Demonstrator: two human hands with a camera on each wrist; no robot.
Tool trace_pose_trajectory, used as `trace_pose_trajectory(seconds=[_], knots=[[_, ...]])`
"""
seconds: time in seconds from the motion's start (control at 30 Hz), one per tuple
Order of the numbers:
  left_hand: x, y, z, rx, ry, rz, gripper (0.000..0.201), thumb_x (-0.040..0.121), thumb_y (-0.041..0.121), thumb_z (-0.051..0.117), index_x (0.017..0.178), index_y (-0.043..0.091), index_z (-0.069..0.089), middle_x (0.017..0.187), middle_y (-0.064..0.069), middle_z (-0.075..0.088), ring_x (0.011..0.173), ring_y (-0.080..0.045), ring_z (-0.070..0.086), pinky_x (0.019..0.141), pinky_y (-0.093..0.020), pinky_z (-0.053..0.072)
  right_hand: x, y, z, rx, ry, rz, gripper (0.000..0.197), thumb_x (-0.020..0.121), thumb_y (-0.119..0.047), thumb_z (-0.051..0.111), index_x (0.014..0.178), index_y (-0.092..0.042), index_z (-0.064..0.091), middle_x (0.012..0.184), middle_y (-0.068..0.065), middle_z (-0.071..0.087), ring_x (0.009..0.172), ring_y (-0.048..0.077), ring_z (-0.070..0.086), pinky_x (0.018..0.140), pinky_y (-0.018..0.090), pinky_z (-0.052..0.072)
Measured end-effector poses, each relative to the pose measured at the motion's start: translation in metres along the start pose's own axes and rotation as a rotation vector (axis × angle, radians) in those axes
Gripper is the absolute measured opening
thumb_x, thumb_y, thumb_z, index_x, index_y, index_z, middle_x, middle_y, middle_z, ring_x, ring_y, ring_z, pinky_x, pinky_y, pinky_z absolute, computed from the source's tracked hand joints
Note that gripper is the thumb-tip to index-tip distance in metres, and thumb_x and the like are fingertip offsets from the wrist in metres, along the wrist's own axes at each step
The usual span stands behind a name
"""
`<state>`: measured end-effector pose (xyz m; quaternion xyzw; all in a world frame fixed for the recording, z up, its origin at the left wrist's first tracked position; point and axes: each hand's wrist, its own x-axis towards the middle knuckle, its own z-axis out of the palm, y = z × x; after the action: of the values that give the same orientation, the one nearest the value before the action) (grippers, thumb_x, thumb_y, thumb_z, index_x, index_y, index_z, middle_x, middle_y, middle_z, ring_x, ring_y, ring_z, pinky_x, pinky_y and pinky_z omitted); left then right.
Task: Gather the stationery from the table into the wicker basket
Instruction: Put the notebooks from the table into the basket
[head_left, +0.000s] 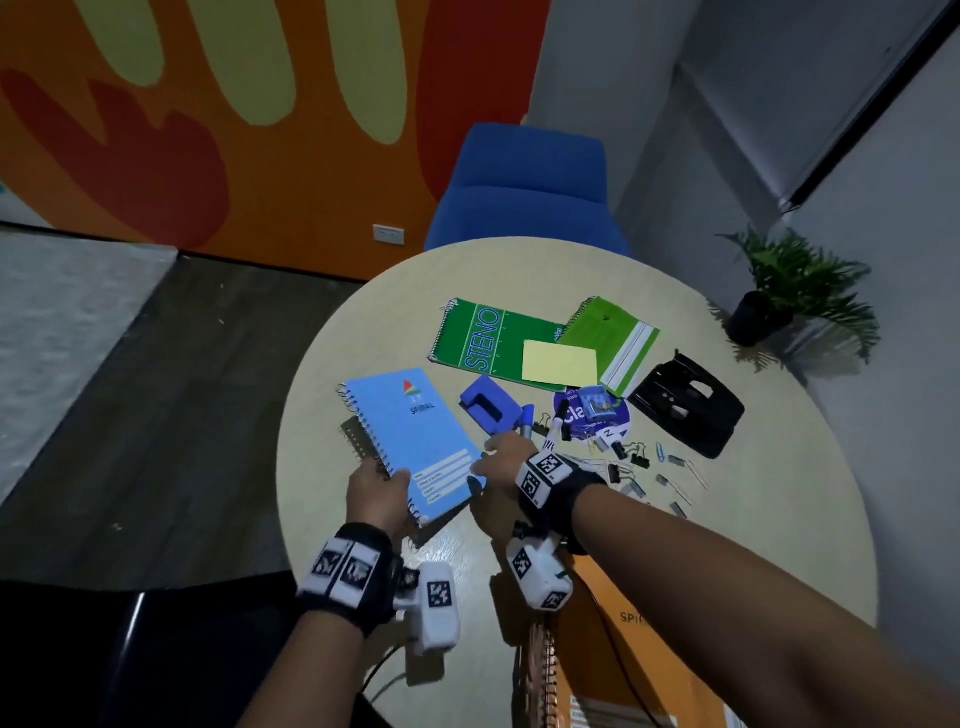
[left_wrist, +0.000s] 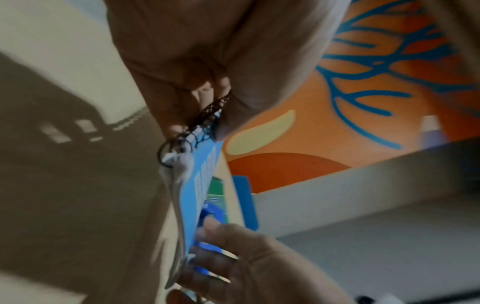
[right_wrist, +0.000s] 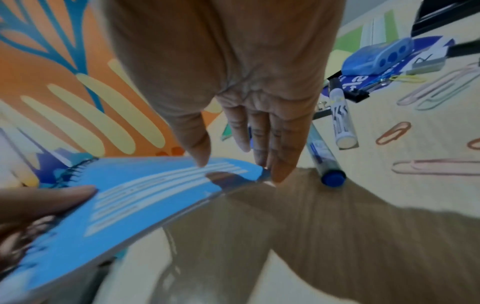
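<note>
Blue card cover, wire-bound: the spiral notebook (head_left: 410, 441) is light and bends, lifted just off the surface (head_left: 779, 519).
My left hand (head_left: 376, 496) pinches its coil corner; my right hand (head_left: 501, 457), fingers (right_wrist: 281, 164) straight, steadies the free corner. Best held by the stiff spine.

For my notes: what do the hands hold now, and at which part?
The left hand grips the blue spiral notebook at its near spiral corner; the right hand touches its near edge.

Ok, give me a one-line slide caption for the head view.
Left hand grips a light-blue spiral notebook by its binding above the round beige table while the right hand steadies its corner.
</note>
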<state>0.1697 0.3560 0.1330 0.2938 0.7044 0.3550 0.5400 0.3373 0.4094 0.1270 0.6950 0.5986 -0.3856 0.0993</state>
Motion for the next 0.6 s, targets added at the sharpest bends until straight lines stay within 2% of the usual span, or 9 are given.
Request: trace_pose_trajectory(seconds=[0.03, 0.1, 0.17, 0.2, 0.27, 0.4, 0.47, 0.53, 0.6], knots=[[-0.016, 0.007, -0.004, 0.004, 0.004, 0.077, 0.011, 0.089, 0.001, 0.052, 0.097, 0.007, 0.057, 0.088, -0.008, 0.065, 0.075, -0.022, 0.063, 0.065, -0.029, 0.05, -0.007, 0.0, -0.005, 0.076, -0.016, -0.03, 0.044, 0.092, -0.032, 0.055, 0.123, -0.002, 0.053, 0.124, 0.014, 0.056, 0.113, 0.029, 0.055, 0.098, 0.039, 0.045], [-0.047, 0.02, -0.011, -0.046, -0.048, 0.228, 0.017, 0.091, 0.001, 0.052, 0.104, 0.013, 0.053, 0.091, -0.005, 0.067, 0.078, -0.018, 0.065, 0.067, -0.031, 0.053, -0.026, 0.003, -0.015, 0.242, -0.049, -0.15, 0.064, 0.09, -0.038, 0.058, 0.142, -0.006, 0.038, 0.145, 0.01, 0.044, 0.131, 0.027, 0.044, 0.11, 0.041, 0.036], [-0.078, 0.036, -0.013, -0.097, -0.131, 0.333, 0.026, 0.092, 0.002, 0.053, 0.11, 0.02, 0.049, 0.101, -0.01, 0.069, 0.088, -0.027, 0.069, 0.077, -0.044, 0.056, -0.052, 0.015, -0.032, 0.429, -0.072, -0.226, 0.062, 0.089, -0.037, 0.061, 0.142, -0.012, 0.039, 0.142, 0.006, 0.048, 0.128, 0.023, 0.049, 0.107, 0.039, 0.04], [-0.093, 0.044, -0.012, -0.089, -0.182, 0.376, 0.031, 0.092, 0.003, 0.053, 0.114, 0.024, 0.047, 0.103, -0.011, 0.07, 0.089, -0.027, 0.07, 0.077, -0.046, 0.057, -0.068, 0.027, -0.042, 0.529, -0.073, -0.245, 0.054, 0.091, -0.031, 0.061, 0.139, -0.014, 0.044, 0.135, 0.003, 0.055, 0.12, 0.019, 0.054, 0.1, 0.035, 0.045], [-0.121, 0.054, -0.008, -0.078, -0.32, 0.452, 0.043, 0.093, 0.004, 0.051, 0.122, 0.033, 0.039, 0.098, -0.005, 0.073, 0.084, -0.022, 0.072, 0.071, -0.038, 0.06, -0.106, 0.054, -0.063, 0.668, -0.048, -0.302, 0.037, 0.094, -0.015, 0.057, 0.131, -0.014, 0.053, 0.117, 0.001, 0.062, 0.102, 0.013, 0.06, 0.081, 0.024, 0.05], [-0.168, 0.053, 0.025, 0.087, -0.606, 0.527, 0.057, 0.093, 0.018, 0.052, 0.131, 0.048, 0.023, 0.103, 0.01, 0.073, 0.087, -0.012, 0.072, 0.069, -0.024, 0.058, -0.188, 0.134, -0.079, 0.771, 0.076, -0.347, 0.037, 0.09, 0.0, 0.057, 0.126, -0.007, 0.054, 0.118, 0.006, 0.065, 0.101, 0.018, 0.061, 0.079, 0.032, 0.049], [-0.179, 0.032, 0.053, 0.196, -0.698, 0.504, 0.058, 0.093, 0.017, 0.049, 0.128, 0.053, 0.021, 0.115, 0.014, 0.067, 0.096, -0.01, 0.069, 0.08, -0.026, 0.057, -0.222, 0.176, -0.066, 0.756, 0.136, -0.308, 0.039, 0.089, 0.002, 0.059, 0.124, -0.013, 0.052, 0.116, 0.007, 0.068, 0.101, 0.017, 0.066, 0.076, 0.033, 0.053], [-0.184, 0.006, 0.082, 0.383, -0.76, 0.565, 0.058, 0.09, 0.019, 0.049, 0.125, 0.056, 0.021, 0.122, 0.022, 0.057, 0.103, -0.005, 0.063, 0.093, -0.028, 0.051, -0.25, 0.213, -0.041, 0.698, 0.208, -0.261, 0.044, 0.087, 0.006, 0.06, 0.121, -0.02, 0.052, 0.116, -0.003, 0.069, 0.103, 0.011, 0.066, 0.079, 0.031, 0.053], [-0.19, -0.012, 0.104, 0.528, -0.864, 0.553, 0.052, 0.09, 0.018, 0.05, 0.128, 0.044, 0.027, 0.108, 0.029, 0.055, 0.088, 0.011, 0.059, 0.082, -0.005, 0.044, -0.27, 0.243, -0.011, 0.612, 0.259, -0.209, 0.061, 0.086, 0.007, 0.06, 0.123, -0.041, 0.051, 0.122, -0.023, 0.063, 0.109, -0.001, 0.062, 0.085, 0.022, 0.051]])
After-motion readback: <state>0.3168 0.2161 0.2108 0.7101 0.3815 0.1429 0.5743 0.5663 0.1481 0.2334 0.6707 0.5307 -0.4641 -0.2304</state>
